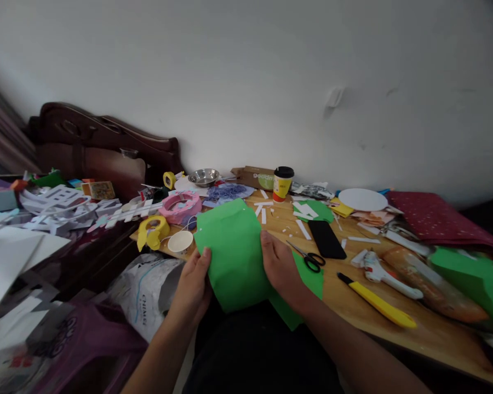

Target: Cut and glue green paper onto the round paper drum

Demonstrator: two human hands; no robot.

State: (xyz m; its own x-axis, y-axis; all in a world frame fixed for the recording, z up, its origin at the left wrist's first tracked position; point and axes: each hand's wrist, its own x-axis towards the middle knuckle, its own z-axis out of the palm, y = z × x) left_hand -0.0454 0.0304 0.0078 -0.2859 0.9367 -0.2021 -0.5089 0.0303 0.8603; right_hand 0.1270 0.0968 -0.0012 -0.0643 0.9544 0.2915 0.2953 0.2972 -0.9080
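A curved sheet of green paper (236, 254) is held up between my two hands, over my lap and the table's front edge. My left hand (197, 279) grips its left side, thumb on the near face and the fingers behind. On the right side my right hand (281, 268) holds the edge, its fingers partly hidden. Another green piece (310, 276) lies below my right hand on the table edge. Black-handled scissors (311, 260) rest just right of that hand, near a black phone (327, 239). Further right lies a yellow utility knife (378, 303).
The wooden table (349, 295) also bears a coffee cup (283, 183), a steel bowl (204, 177), a white glue gun (388, 276), a white disc (362, 199) and paper strips. A pink ring (181, 207) stands left. White scraps pile up on the far left.
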